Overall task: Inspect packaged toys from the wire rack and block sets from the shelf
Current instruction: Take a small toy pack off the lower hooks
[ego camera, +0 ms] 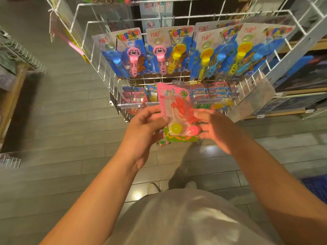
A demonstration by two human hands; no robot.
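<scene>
I hold a packaged toy (175,110) in front of me: a pink card in a clear bag with a red sticky hand, a yellow ball and a pink ball. My left hand (143,131) grips its left edge, thumb on the front. On its right edge my right hand (215,129) holds it with curled fingers. Behind it stands the white wire rack (113,82). Blue cards of bubble wands (134,52) hang on its upper row. Smaller packets (214,92) fill the lower hooks, partly hidden by the toy.
Wooden shelves with dark boxes (300,75) stand at the right behind the rack. Another wire basket on a wooden stand (16,55) is at the left. A blue crate (316,188) lies at the lower right. Grey floor planks and my shoes (154,188) are below.
</scene>
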